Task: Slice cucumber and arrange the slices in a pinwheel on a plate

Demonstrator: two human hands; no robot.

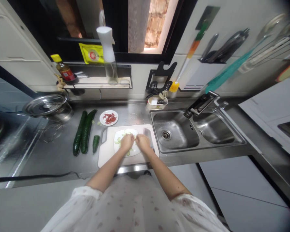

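My left hand [127, 142] and my right hand [142, 142] are close together over a white plate [116, 149]. Both are closed, fingertips nearly meeting; a small pale bit shows between them, too small to name. Thin cucumber slices [117, 140] with green rims lie around the plate. Under the plate is a white cutting board [105, 158] with a grey handle. A flat grey thing, like a knife blade [148, 132], lies on the board's right side, partly behind my right hand.
Left of the board lie two whole cucumbers [86, 133] and a cut cucumber piece [95, 143]. Behind stands a small plate [101, 118] of chopped red bits. A lidded steel pot [60, 111] is at the far left. The double sink [178, 129] with its black faucet [198, 104] adjoins on the right.
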